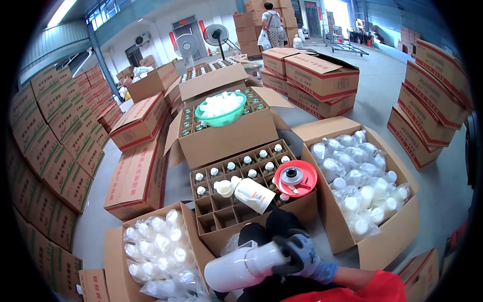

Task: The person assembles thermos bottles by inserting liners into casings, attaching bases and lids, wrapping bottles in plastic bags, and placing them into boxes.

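Note:
My right hand point(304, 256), in a blue-grey glove with dark coated fingers, is closed around one end of a large white plastic bottle point(234, 269). The bottle lies tilted sideways over my lap. My left hand does not show; the bottle may hide it. Just ahead stands a divided carton point(221, 239) with white-capped bottles in its back cells and bare cells in front. Across its dividers lies a white labelled bottle point(255, 195), with a cream cup point(224, 188) by its upper end. A red round tray point(311, 177) holding a black-and-silver round object point(291, 175) rests on the carton's right side.
Open cartons of plastic-wrapped white bottles stand at left point(163, 251) and right point(359, 176). Behind, a green bowl point(224, 119) of white pieces sits on another divided carton. Stacked cartons point(427, 100) flank both sides. Two fans point(216, 33) and a person point(274, 27) are farther back.

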A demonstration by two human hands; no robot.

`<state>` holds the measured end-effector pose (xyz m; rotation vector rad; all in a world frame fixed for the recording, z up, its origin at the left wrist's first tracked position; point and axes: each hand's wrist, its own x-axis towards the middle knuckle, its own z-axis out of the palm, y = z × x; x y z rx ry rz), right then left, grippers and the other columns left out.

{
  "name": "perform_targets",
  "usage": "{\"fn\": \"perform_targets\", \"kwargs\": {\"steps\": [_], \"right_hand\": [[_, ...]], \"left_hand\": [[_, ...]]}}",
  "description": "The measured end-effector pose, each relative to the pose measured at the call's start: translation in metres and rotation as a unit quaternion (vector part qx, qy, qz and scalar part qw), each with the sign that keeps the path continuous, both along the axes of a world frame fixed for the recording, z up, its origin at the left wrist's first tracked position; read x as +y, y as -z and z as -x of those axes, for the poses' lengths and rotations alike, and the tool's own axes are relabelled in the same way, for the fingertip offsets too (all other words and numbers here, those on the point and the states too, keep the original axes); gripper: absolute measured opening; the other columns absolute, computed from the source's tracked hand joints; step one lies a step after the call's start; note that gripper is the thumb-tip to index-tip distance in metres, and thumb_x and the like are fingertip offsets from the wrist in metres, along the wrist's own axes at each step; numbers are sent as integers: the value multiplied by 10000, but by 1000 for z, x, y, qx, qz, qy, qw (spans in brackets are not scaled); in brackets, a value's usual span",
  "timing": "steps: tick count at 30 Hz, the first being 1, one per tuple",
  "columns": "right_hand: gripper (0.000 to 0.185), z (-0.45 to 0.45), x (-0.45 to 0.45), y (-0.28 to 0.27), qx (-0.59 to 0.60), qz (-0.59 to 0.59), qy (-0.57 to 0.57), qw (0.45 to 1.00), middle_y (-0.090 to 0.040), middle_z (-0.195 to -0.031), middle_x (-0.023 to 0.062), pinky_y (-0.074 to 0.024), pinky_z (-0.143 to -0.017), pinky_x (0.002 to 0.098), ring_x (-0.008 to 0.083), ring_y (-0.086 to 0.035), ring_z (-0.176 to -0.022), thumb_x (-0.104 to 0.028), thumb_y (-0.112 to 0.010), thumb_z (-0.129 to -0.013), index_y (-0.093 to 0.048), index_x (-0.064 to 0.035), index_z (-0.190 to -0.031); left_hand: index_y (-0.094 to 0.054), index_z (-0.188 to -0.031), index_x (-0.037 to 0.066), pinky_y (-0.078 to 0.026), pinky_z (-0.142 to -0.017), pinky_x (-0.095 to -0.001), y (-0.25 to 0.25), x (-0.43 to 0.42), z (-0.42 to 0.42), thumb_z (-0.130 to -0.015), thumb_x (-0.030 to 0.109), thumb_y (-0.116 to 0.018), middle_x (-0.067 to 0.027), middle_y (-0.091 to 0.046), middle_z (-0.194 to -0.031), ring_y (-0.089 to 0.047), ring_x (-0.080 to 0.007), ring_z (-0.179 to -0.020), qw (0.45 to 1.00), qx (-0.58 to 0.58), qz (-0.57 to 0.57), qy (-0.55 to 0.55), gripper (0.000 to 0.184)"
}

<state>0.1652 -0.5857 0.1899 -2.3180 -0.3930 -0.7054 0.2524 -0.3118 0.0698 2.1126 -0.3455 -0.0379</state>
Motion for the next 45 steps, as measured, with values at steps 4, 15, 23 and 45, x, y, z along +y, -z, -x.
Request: {"fn": "perform_targets", "kwargs": {"steps": [4,15,23,45], "right_hand": [[606,-20,15,2,-79,35,-41,995,-563,-1085,108,-363,-1001,517,293,-535,-1017,-427,-762,-714,-634,-82,-1195],[687,-52,-13,21,159,-263,-127,943,-463,-1311,164,-370,-1041,375,275,-457,-1234,-344,-669,-865,-374,-39,-1405],[875,-31,-27,25,202,-249,-149,935,-508,-1282,183,-439,-975,408,298,-538,-1150,-294,-856,-684,-389,-25,-1374],[557,-343,-223,234,415,213,232,854,-407,-1427,180,-349,-1048,540,411,-321,-1356,-399,-546,-874,-433,-263,-1403]], "left_hand": [[-580,-1223,52,-472,-880,-365,-4,1,-1,-773,191,-724,-138,-624,-1167,-610,-281,-1030,1000,8,5,0,493],[-598,-1199,48,-495,-839,-357,-16,14,-4,-756,175,-731,-142,-640,-1141,-634,-281,-989,999,37,17,-19,480],[-611,-1182,46,-511,-808,-351,-68,82,-5,-744,164,-736,-145,-651,-1122,-651,-280,-959,995,60,-5,-83,470],[-575,-1233,49,-481,-874,-346,-72,-115,-73,-859,290,-648,-126,-649,-1129,-627,-246,-990,868,73,-147,469,451]]}}
